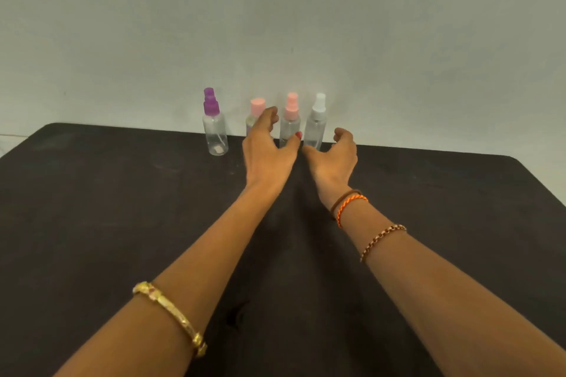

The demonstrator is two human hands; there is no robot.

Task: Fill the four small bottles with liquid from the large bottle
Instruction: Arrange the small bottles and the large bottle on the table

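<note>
Centrally, upright pink-capped bottle [289, 122] stands just beyond left hand [269, 153], nearer than right hand [335, 156]; both hands open, empty.

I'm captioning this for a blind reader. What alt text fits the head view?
Both bare hands, left and right, reach open toward four small capped bottles lined up at the far edge of a dark table: purple cap, pink caps, white cap. Neither hand grips anything.
</note>
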